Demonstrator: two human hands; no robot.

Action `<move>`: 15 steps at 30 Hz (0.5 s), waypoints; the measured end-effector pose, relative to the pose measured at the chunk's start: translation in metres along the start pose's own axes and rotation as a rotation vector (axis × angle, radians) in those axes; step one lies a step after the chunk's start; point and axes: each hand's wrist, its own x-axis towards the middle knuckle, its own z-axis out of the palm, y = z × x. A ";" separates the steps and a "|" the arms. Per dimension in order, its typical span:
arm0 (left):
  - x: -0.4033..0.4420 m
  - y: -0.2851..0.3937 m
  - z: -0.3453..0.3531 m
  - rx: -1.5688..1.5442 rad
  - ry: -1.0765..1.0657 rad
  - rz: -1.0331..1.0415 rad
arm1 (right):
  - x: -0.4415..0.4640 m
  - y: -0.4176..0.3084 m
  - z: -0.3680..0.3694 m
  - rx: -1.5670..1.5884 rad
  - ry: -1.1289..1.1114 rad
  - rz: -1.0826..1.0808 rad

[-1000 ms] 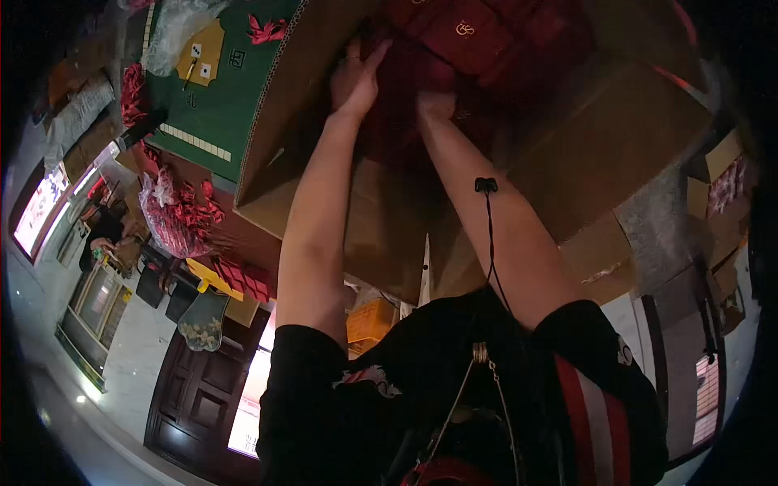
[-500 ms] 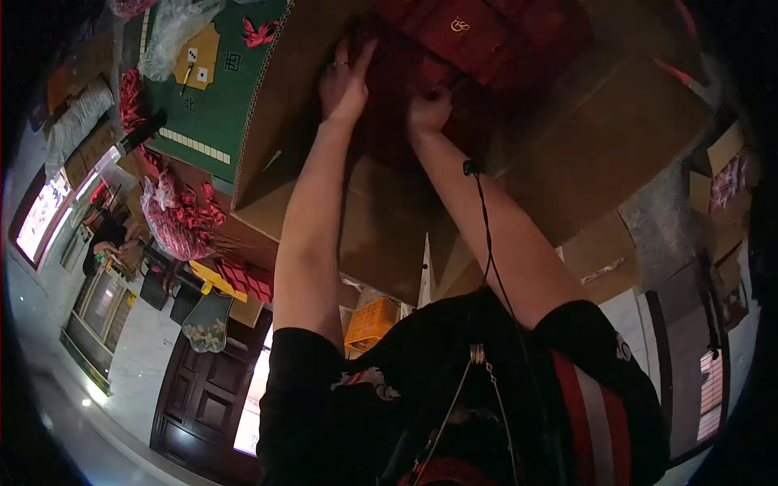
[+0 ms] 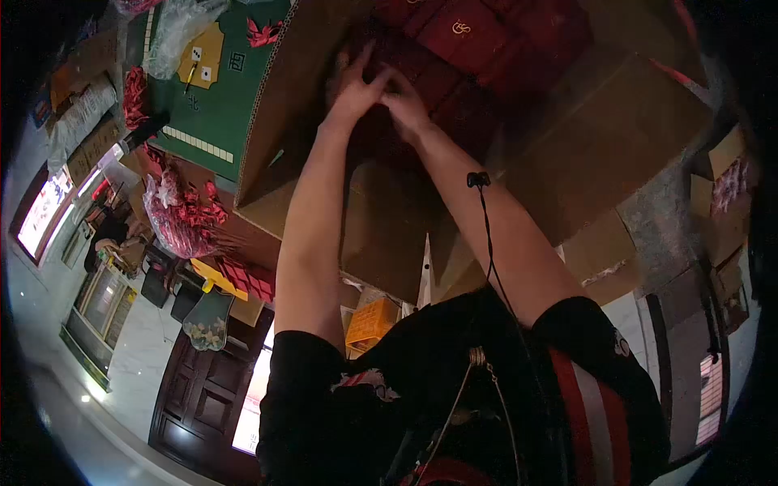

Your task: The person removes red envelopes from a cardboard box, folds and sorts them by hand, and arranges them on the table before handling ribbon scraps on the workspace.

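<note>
Cardboard box, big and brown, with dark red packs marked in gold inside

The red packs sit close side by side in the box, at the top middle of the frame. One shows a curly gold mark.

The left hand is over the packs near the box's left wall. Its fingers are spread wide apart. The right hand is just beside it, with its fingers by the left thumb. I cannot tell if the two hands touch. It is too dark to see if the right hand grips anything.

The packs have flat faces and neat edges, so I think they are a bit stiff, like card. They look light enough for two hands. The outside may be smooth and a little slippery, and the corners could dent. A good hold would be a palm on each side, low down, with no push on the flat top or rub on the gold.

At the upper left is a flat green board with a yellow patch and white dice. Below it, at the left, is a clear plastic bag of pinkish-red stuff.
</note>
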 end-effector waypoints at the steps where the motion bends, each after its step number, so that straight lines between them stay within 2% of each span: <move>1: 0.005 -0.007 0.005 0.012 0.002 0.068 | 0.008 0.003 -0.009 0.068 -0.116 0.038; 2: 0.007 -0.013 0.010 0.022 0.002 0.135 | 0.014 0.007 -0.017 0.136 -0.230 0.076; 3: 0.005 -0.011 0.009 0.022 -0.001 0.134 | 0.017 0.015 -0.024 0.136 -0.227 0.079; 5: 0.008 0.003 0.007 0.133 0.037 0.116 | 0.023 0.023 -0.037 -0.051 0.274 0.036; 6: 0.008 0.008 0.005 0.132 0.038 0.121 | 0.020 0.015 -0.039 -0.050 0.275 0.031; 7: 0.005 0.011 0.002 0.133 0.013 0.115 | 0.016 0.008 -0.043 -0.388 0.389 0.147; 10: 0.003 0.009 0.002 0.138 0.028 0.123 | 0.032 0.012 -0.027 -0.835 0.571 0.343; 15: 0.005 -0.003 0.011 0.169 0.134 0.176 | 0.064 0.025 -0.020 -1.018 0.742 0.493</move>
